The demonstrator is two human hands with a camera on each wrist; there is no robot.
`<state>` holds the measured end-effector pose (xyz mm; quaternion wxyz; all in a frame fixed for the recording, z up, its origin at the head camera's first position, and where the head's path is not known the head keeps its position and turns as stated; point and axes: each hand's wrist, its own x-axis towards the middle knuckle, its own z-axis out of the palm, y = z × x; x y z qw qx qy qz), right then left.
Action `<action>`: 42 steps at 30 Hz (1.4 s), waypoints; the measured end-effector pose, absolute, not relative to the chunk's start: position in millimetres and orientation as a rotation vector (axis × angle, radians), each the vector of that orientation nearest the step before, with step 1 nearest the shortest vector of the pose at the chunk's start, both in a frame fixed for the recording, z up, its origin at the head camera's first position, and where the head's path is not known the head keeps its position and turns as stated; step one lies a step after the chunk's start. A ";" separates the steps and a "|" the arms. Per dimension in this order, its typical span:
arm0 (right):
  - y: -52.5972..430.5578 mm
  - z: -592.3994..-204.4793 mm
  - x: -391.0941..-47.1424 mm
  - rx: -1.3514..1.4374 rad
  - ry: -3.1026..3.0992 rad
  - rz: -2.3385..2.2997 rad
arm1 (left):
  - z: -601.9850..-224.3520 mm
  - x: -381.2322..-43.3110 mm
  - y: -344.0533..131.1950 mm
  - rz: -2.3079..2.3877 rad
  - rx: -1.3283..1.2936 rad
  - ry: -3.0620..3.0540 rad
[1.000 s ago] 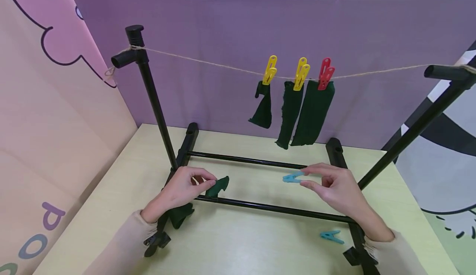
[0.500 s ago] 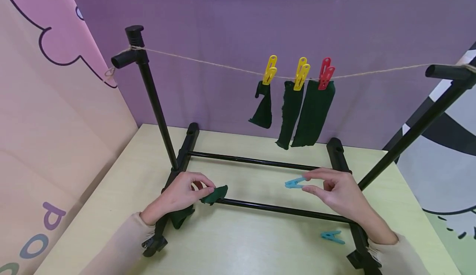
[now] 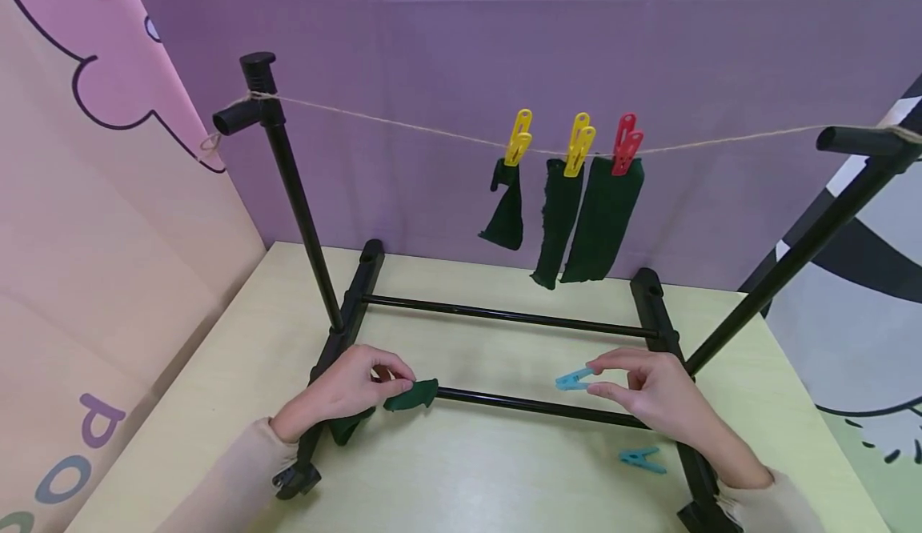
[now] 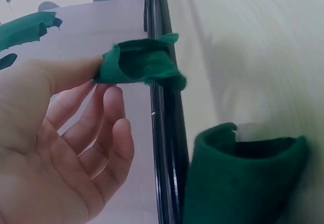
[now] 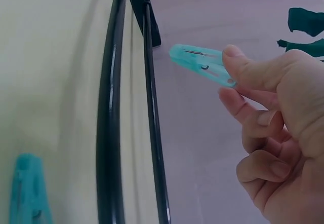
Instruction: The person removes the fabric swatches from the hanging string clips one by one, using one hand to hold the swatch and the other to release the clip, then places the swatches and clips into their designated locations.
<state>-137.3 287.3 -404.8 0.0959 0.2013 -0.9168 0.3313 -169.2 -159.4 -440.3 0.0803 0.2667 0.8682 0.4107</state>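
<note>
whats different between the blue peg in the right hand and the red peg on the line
The blue peg is pinched by the right hand; the red peg is clipped to the line. The blue peg grips nothing; the red peg grips a green cloth. The blue peg points sideways; the red peg stands nearly upright. Both are clothes pegs.

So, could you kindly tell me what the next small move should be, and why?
I would probably raise the cloth to the bare stretch of line left of the hanging pieces, since the left hand pinches that cloth and the right hand holds a blue peg, both well below the line.
</note>
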 end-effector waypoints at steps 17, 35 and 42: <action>304.7 -428.9 -130.2 0.582 -2.847 1.034 | -450.9 -161.6 -165.5 1.053 0.765 2.556; 327.4 -441.8 -124.2 0.693 -3.087 1.195 | -461.3 -157.0 -175.1 0.873 0.721 2.655; 337.2 -445.2 -122.7 0.643 -3.188 1.316 | -467.4 -155.5 -180.5 0.853 0.697 2.690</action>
